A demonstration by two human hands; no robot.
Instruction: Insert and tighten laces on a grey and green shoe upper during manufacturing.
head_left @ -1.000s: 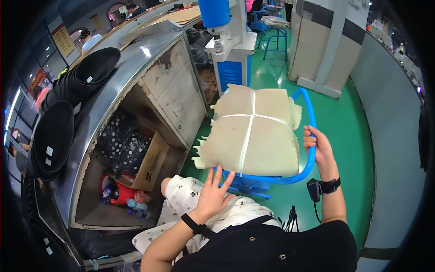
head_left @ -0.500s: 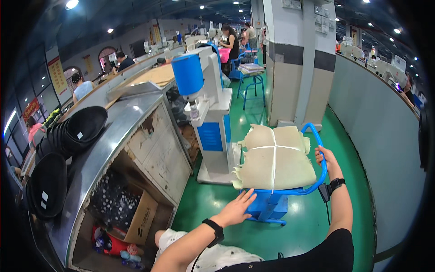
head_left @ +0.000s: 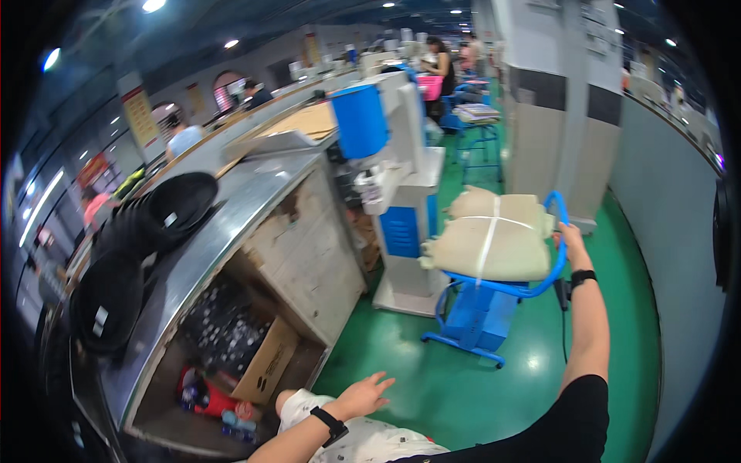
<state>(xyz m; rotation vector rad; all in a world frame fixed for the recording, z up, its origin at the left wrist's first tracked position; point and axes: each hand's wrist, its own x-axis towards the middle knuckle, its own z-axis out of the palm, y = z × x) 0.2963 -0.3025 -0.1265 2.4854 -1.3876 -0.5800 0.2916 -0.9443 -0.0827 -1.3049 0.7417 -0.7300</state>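
My right hand (head_left: 570, 245) is closed around the rounded blue tube handle (head_left: 557, 266) of a wheeled stand. On the stand lies a bundle of pale beige sheets (head_left: 502, 247) with ragged edges, tied crosswise with white strap. Below the bundle, the stand's blue base (head_left: 477, 316) rests on castors on the green floor. My left hand (head_left: 364, 397) is open above my lap, fingers spread, holding nothing and apart from the stand. Both wrists wear black bands.
A metal-topped counter (head_left: 255, 185) on the left carries stacked black moulded shells (head_left: 181, 202); a carton (head_left: 266, 359) sits in its open shelf. Beyond stands a blue-and-white machine (head_left: 401, 185). A pillar (head_left: 552, 131), grey partition (head_left: 664, 201) and stool (head_left: 478, 139) flank the aisle.
My left hand has drawn back from the stand's near edge toward my lap. The stand with its bundle is farther off, my right arm stretched out with it. The view has turned left.
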